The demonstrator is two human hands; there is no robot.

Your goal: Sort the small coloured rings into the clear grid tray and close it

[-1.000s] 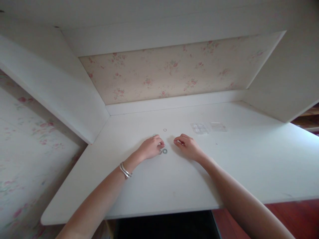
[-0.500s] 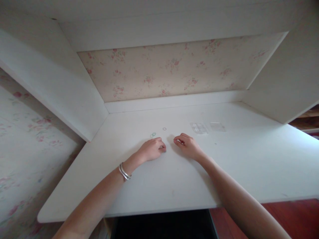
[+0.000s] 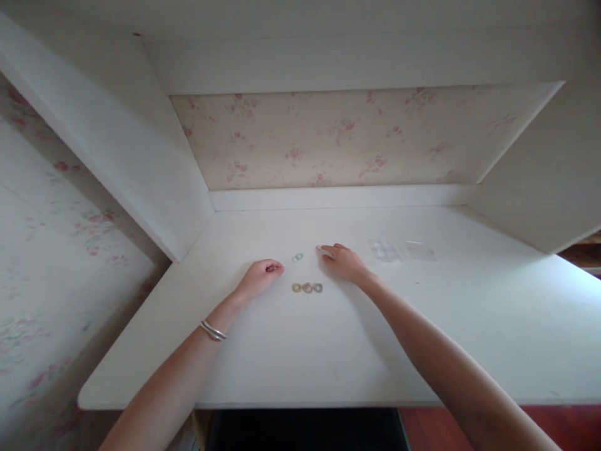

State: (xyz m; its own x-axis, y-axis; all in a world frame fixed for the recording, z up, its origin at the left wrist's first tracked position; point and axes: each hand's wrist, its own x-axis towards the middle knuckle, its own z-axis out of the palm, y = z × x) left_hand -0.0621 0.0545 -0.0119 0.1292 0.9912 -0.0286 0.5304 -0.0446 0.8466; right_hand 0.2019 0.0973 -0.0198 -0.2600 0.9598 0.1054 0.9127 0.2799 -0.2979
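My right hand (image 3: 345, 262) reaches forward over the white tabletop, its fingertips closed at a small thin ring (image 3: 318, 247) that is partly covered by them. My left hand (image 3: 263, 275) rests on the table to the left, fingers curled together; whatever may be in them is hidden. Between and nearer than the hands lie three small bands in a row: a yellowish ring (image 3: 297, 288), a pinkish-brown ring (image 3: 307, 288) and a grey ring (image 3: 318, 288). Thin pale green rings (image 3: 297, 257), overlapping, lie between the two hands.
A clear plastic box with compartments (image 3: 385, 250) lies right of my right hand, with a flat clear lid (image 3: 421, 251) beside it. A tiny dark speck (image 3: 417, 283) is on the tabletop (image 3: 263, 369). White side panels and a floral-papered back wall (image 3: 323, 144) enclose the desk.
My left hand has drawn back to the left, uncovering the row of three rings. My right hand has moved forward to the thin dark ring. The view has shifted slightly.
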